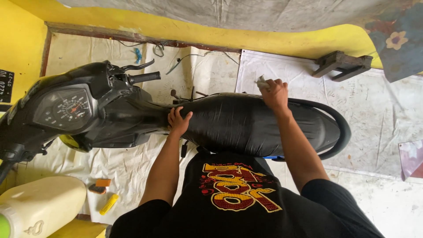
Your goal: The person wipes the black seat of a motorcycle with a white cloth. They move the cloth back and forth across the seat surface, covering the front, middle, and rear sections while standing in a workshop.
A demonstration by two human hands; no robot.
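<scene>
A pale plastic jug (42, 200) sits at lower left, near a yellow marker (109, 204) and an orange block (103, 182) on white sheeting (123, 165); a dark wooden stand (343, 64) rests by the yellow wall (282, 40)

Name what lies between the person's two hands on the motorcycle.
In the head view, only bare black seat stretches between the left hand, resting on the seat's front end, and the right hand, which holds a pale cloth at its far edge.

White sheeting (132, 163) covers the floor, bearing a black motorcycle (132, 110) and yellow tube (109, 204)
</scene>
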